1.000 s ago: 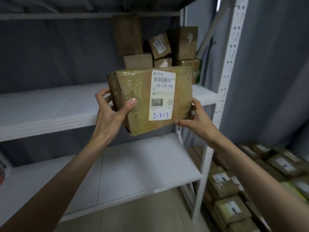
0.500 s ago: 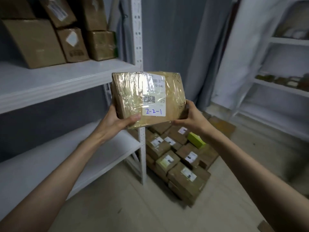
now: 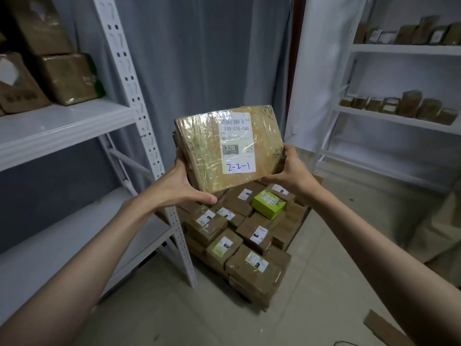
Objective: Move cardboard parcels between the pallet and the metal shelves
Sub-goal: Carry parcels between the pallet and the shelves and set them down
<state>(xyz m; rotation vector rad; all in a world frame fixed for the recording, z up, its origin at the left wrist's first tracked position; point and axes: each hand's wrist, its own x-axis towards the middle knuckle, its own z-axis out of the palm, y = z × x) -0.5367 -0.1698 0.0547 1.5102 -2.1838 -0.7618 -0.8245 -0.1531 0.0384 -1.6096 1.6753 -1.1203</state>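
A taped cardboard parcel point(image 3: 204, 151) with a white label marked "2-2-1" is held in the air, tilted toward me. My left hand point(image 3: 179, 188) grips its lower left corner, thumb under the front edge. My right hand point(image 3: 290, 168) grips its lower right side. Below and behind the parcel, several labelled brown parcels point(image 3: 252, 268) lie stacked on the floor pile, with one green box point(image 3: 268, 203) among them. The metal shelf point(image 3: 62, 123) on the left carries a few parcels point(image 3: 67, 78) at its right end. The pallet itself is hidden under the pile.
A white perforated shelf post point(image 3: 139, 126) stands just left of the parcel. A second white shelving unit point(image 3: 399, 118) with small parcels lines the right wall. Grey curtain hangs behind. A cardboard scrap point(image 3: 384, 328) lies on the tiled floor at lower right.
The view has swung right from the left shelf to the floor pile. The parcel went with my hands, away from the shelf, and now hangs over the stacked parcels.
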